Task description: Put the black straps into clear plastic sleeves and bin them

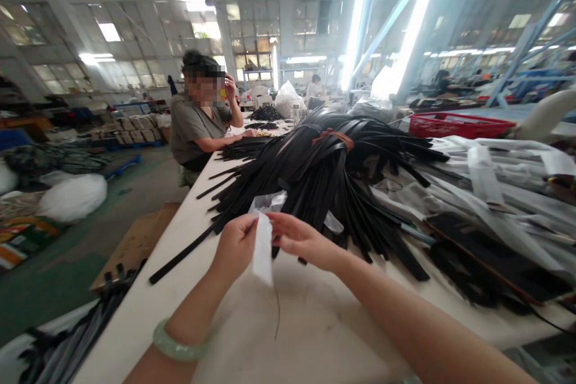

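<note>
My left hand [236,246], with a pale green bangle on its wrist, pinches a thin white plastic strip [262,255] that hangs down over the table. At the strip's upper right edge, the curled fingers of my right hand [301,240] close on it; their tips are partly hidden. Below the strip dangles a thin dark thread [278,315]. Just beyond both hands lies a big bundle of black straps [310,162], tied with a brown band [333,138]. Crumpled clear plastic [270,199] rests against the straps behind my fingers.
A pale table [180,288] runs forward, where a person [198,114] sits at its left side. On the right are white plastic sleeves [490,180], a dark flat case [499,258] and a red basket [459,125]. More black straps [90,324] stand in a bin at lower left.
</note>
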Demonstrator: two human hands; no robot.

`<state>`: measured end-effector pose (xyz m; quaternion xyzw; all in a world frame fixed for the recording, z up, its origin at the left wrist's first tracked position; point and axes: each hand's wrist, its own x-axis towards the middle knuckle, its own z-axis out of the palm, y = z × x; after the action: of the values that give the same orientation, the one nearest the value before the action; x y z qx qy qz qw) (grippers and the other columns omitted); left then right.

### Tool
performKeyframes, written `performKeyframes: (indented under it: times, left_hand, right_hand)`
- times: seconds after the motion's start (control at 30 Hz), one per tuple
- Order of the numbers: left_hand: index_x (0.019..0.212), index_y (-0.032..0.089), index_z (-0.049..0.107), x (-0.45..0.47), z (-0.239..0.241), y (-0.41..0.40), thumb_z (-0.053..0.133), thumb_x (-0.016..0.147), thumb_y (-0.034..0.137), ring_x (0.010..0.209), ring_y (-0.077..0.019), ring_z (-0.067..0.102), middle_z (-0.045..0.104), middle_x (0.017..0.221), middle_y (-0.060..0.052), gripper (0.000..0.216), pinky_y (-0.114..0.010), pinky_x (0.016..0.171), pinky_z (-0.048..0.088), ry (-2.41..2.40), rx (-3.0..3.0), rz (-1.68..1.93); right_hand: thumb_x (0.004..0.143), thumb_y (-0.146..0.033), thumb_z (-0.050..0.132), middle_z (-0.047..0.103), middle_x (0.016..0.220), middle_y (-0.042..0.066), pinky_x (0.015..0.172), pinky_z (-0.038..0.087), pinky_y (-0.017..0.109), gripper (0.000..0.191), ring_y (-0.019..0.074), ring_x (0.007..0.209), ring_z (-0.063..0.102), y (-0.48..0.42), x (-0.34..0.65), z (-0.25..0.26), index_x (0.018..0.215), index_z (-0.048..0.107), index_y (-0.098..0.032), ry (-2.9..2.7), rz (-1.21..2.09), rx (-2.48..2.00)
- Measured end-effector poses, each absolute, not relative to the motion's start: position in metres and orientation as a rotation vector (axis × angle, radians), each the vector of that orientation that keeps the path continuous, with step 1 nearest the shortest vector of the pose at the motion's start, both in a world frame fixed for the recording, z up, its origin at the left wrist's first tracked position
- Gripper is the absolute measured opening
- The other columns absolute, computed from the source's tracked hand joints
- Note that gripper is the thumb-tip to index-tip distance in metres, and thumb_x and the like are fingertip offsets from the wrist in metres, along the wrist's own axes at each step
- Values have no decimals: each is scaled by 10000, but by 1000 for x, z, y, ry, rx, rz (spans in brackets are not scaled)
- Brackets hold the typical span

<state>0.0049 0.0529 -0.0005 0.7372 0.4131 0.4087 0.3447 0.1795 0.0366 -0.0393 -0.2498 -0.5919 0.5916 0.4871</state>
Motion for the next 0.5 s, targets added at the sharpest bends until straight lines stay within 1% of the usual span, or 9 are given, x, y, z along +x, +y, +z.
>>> performKeyframes:
  times: [0.07,0.1,0.13,0.2,0.23,0.27,0.33,0.37,0.5]
  left_hand:
    - [673,155,647,8,-4,53,525,838,337,514,-128,521,591,564,-1,274,-234,528,383,1145,1958,1014]
    - [660,156,643,9,-6,53,528,838,345,482,-126,507,562,517,9,285,-236,514,374,1169,1961,962]
    - [650,156,641,10,-8,53,532,838,358,445,-123,485,527,468,20,297,-236,496,360,1184,1954,895]
    - [626,158,638,12,-11,52,551,829,385,384,-116,439,468,393,37,317,-236,457,324,1193,1917,756]
    - [614,160,635,13,-12,51,557,827,400,361,-111,415,448,367,41,331,-236,441,304,1180,1894,696]
    - [607,160,634,13,-11,49,562,826,415,343,-106,390,433,349,43,344,-236,429,287,1158,1873,643]
    - [615,157,646,13,-8,45,576,823,436,328,-96,355,428,338,43,355,-236,420,266,1081,1829,540]
    - [627,155,657,12,-5,43,581,824,444,331,-93,353,438,345,40,358,-235,422,266,1025,1809,483]
    - [708,159,716,1,5,41,623,797,493,424,-107,478,615,506,-12,357,-229,460,346,781,1793,241]
  right_hand:
    - [562,-473,870,604,1192,80,855,502,339,937,198,1002,613,30,165,-46,1374,440,-289,-1452,1528,-545]
    - [540,-425,892,582,1226,80,827,511,331,999,187,966,618,29,162,-49,1403,400,-317,-1443,1496,-569]
    - [552,-396,891,566,1249,82,791,519,318,979,179,933,620,28,162,-50,1402,409,-328,-1426,1412,-615]
    - [657,-403,826,612,1162,85,689,523,281,674,166,837,622,31,167,-49,1272,578,-285,-1399,1174,-756]
    - [717,-427,773,655,1020,82,613,510,261,471,157,749,616,33,172,-47,1137,672,-238,-1376,1067,-845]
    - [758,-448,726,664,843,68,532,482,245,346,144,645,594,35,177,-43,996,723,-196,-1332,992,-937]
    - [772,-465,698,590,589,15,413,407,222,321,112,476,512,40,186,-37,834,733,-152,-1187,956,-1067]
    - [749,-457,720,577,559,0,387,386,212,323,96,439,484,42,190,-34,817,724,-142,-1094,986,-1081]
    - [639,-358,826,681,717,32,489,483,185,359,78,527,575,45,195,-29,878,683,-131,-867,1284,-934]
